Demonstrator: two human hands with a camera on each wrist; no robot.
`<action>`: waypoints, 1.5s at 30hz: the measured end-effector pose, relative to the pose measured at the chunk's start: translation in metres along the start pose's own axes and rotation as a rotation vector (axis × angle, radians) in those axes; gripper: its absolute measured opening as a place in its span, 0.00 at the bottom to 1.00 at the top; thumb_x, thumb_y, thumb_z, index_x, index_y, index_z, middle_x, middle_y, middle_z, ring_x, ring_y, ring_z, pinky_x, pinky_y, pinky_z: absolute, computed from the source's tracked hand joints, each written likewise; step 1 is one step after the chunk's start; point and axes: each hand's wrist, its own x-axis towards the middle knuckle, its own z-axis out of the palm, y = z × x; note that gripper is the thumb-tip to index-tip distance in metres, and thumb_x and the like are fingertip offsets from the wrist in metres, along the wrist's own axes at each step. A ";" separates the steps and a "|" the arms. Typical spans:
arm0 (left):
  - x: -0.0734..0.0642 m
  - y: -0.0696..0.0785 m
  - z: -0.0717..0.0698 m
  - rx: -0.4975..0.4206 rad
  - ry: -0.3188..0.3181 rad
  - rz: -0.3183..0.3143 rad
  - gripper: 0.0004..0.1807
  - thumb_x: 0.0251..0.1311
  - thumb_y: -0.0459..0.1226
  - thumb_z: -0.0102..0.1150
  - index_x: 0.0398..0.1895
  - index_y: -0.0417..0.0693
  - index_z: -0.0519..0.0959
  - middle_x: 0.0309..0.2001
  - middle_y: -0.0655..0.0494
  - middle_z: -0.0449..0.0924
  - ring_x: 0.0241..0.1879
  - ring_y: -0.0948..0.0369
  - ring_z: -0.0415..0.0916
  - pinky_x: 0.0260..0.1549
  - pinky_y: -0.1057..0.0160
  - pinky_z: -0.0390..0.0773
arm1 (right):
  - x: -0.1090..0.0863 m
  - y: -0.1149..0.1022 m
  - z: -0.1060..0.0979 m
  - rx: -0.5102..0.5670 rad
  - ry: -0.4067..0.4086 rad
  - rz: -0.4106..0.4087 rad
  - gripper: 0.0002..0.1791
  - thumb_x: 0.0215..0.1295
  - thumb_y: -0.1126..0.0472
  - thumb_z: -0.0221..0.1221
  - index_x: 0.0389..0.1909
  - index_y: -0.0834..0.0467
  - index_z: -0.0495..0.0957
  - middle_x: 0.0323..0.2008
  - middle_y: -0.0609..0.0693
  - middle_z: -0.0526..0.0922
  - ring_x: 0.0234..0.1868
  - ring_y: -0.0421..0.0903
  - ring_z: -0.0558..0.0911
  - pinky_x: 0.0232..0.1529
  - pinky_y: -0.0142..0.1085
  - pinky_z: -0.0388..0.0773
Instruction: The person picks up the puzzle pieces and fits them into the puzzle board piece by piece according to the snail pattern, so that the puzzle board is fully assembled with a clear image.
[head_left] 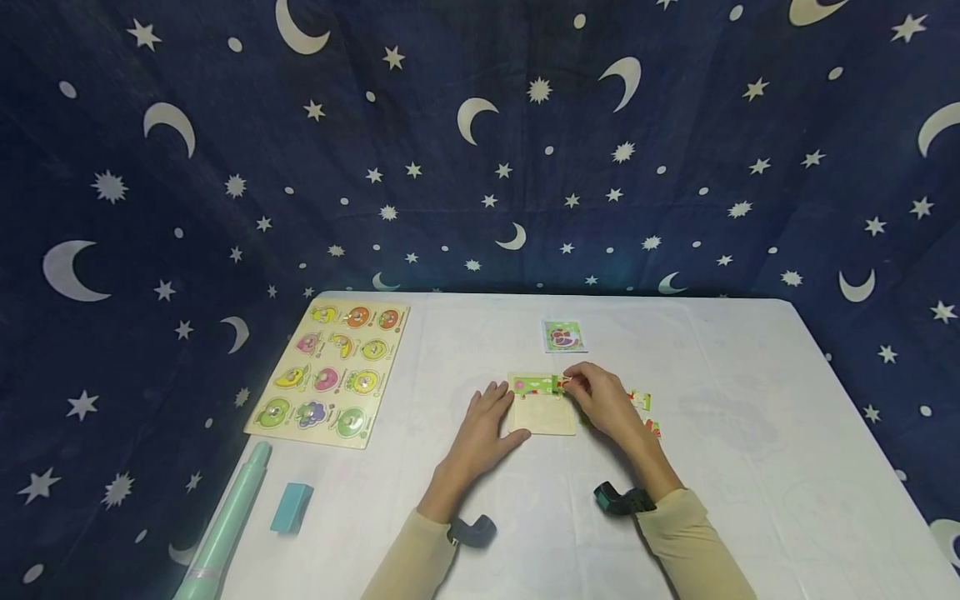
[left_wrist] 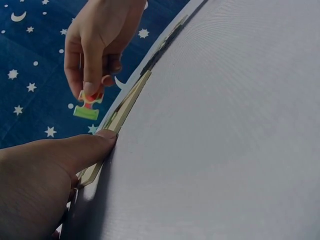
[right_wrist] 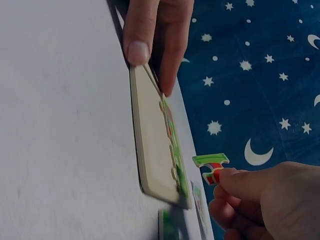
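Note:
A small wooden puzzle tray [head_left: 543, 418] lies on the white table, with green picture pieces [head_left: 532, 385] along its far side and bare wood on the near side. At its left edge rests my left hand [head_left: 483, 429], fingers fairly straight, the thumb touching the near left corner. My right hand [head_left: 603, 402] pinches a green and red jigsaw piece [right_wrist: 214, 165] between thumb and fingers. In the right wrist view this piece is raised above the tray's far right part. Loose jigsaw pieces [head_left: 642, 400] lie on the table to the right, partly hidden by the right hand.
A square picture card [head_left: 564, 337] lies behind the tray. To the left are a large fruit peg board [head_left: 330, 367], a blue block [head_left: 291, 508] and a long mint-green tube [head_left: 228, 521]. A dark star-patterned cloth [head_left: 480, 183] hangs behind the table.

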 end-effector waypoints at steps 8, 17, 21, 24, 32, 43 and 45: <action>-0.001 -0.001 0.001 -0.005 0.004 0.008 0.41 0.62 0.56 0.62 0.70 0.38 0.70 0.73 0.43 0.67 0.77 0.48 0.58 0.78 0.45 0.53 | 0.002 -0.009 0.013 0.027 -0.018 -0.027 0.10 0.65 0.62 0.65 0.46 0.58 0.82 0.31 0.47 0.83 0.31 0.39 0.76 0.33 0.34 0.75; 0.000 0.002 -0.002 0.006 0.002 0.000 0.40 0.62 0.55 0.63 0.70 0.39 0.70 0.72 0.43 0.68 0.76 0.48 0.59 0.78 0.45 0.55 | 0.002 -0.019 0.030 0.031 -0.038 -0.073 0.08 0.65 0.63 0.65 0.44 0.57 0.81 0.27 0.45 0.81 0.27 0.37 0.74 0.31 0.32 0.73; 0.000 0.002 -0.002 0.002 -0.007 -0.011 0.41 0.62 0.56 0.63 0.70 0.39 0.69 0.73 0.44 0.67 0.77 0.48 0.58 0.78 0.46 0.53 | 0.003 -0.021 0.037 0.036 -0.051 -0.074 0.08 0.65 0.61 0.65 0.44 0.57 0.81 0.27 0.44 0.81 0.27 0.36 0.74 0.31 0.32 0.73; 0.000 0.001 -0.001 -0.006 -0.007 -0.016 0.41 0.62 0.56 0.63 0.70 0.39 0.69 0.73 0.43 0.67 0.77 0.49 0.58 0.79 0.47 0.53 | 0.003 -0.021 0.042 0.030 -0.069 -0.073 0.09 0.65 0.60 0.65 0.44 0.58 0.81 0.28 0.44 0.82 0.28 0.36 0.75 0.31 0.32 0.73; 0.000 0.001 -0.001 -0.007 0.001 -0.009 0.41 0.62 0.56 0.63 0.70 0.38 0.69 0.73 0.43 0.67 0.77 0.49 0.58 0.79 0.47 0.53 | 0.002 -0.024 0.046 -0.030 -0.075 -0.095 0.11 0.66 0.57 0.65 0.46 0.58 0.83 0.31 0.46 0.81 0.30 0.38 0.74 0.34 0.35 0.74; 0.000 0.002 -0.003 -0.012 0.010 0.005 0.40 0.62 0.55 0.63 0.70 0.39 0.70 0.73 0.42 0.67 0.76 0.48 0.59 0.78 0.46 0.54 | -0.002 -0.023 0.046 -0.061 -0.054 -0.147 0.14 0.62 0.58 0.68 0.45 0.60 0.85 0.35 0.48 0.80 0.34 0.41 0.75 0.37 0.39 0.78; 0.000 0.001 -0.002 -0.019 0.009 0.004 0.39 0.62 0.55 0.63 0.70 0.42 0.70 0.73 0.43 0.67 0.76 0.48 0.58 0.78 0.45 0.53 | -0.003 -0.023 0.047 -0.070 -0.060 -0.152 0.14 0.62 0.57 0.68 0.46 0.59 0.85 0.37 0.49 0.81 0.36 0.42 0.78 0.39 0.41 0.79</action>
